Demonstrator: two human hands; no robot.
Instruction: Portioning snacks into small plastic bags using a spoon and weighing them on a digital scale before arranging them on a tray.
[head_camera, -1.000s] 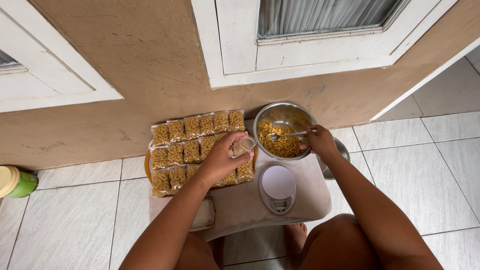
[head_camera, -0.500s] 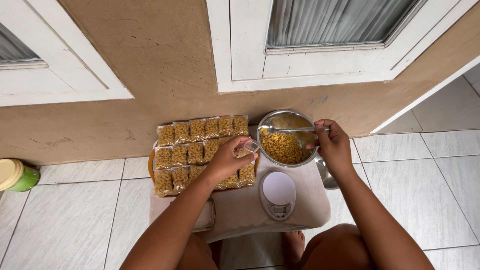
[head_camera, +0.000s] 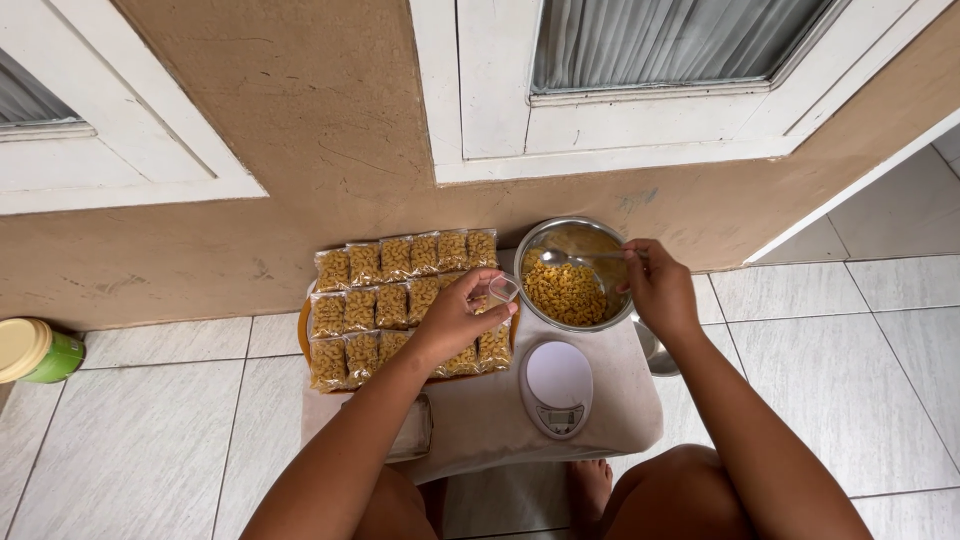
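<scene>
My left hand (head_camera: 452, 317) holds a small clear plastic bag (head_camera: 500, 290) open just left of a steel bowl (head_camera: 540, 238) of yellow elbow pasta (head_camera: 563, 290). My right hand (head_camera: 656, 287) grips a metal spoon (head_camera: 572, 257) by the handle, its head raised over the back of the bowl. Under my left hand, several filled bags of pasta (head_camera: 385, 280) lie in rows on a round tray (head_camera: 299, 330). A small white kitchen scale (head_camera: 556, 387) sits in front of the bowl on a cloth-covered stool (head_camera: 490, 420).
A second steel bowl (head_camera: 658, 358) peeks out beneath my right forearm. A clear packet (head_camera: 414, 432) lies at the stool's front left. A green jar with a yellow lid (head_camera: 35, 352) stands on the tiled floor at far left. A tan wall rises behind.
My right hand lifted the spoon out of the pasta and holds it up over the back of the bowl. My left hand kept the bag beside the bowl rim.
</scene>
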